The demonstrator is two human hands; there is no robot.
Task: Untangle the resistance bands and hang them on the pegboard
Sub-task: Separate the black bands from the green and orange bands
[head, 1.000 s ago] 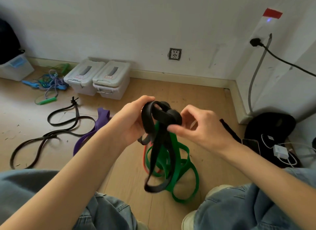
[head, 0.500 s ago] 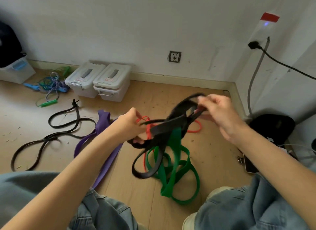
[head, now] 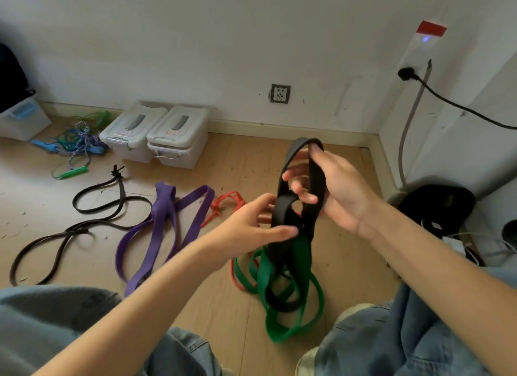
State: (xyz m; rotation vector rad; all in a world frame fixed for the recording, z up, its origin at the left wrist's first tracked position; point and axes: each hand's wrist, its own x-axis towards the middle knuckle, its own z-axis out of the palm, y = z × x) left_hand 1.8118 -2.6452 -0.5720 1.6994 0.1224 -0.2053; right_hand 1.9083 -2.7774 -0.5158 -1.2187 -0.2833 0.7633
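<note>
No readable writing (red-edged labels on the two storage boxes too small). Right hand grips black band loop held above the floor; left hand, fingers straight, touches its knot, green band tangled below. Purple band on floor to the left.

Bare floor seen right of green band, up to wall. Left side crossed by purple band and thin dark band. Far-left passage blocked by two storage boxes.
</note>
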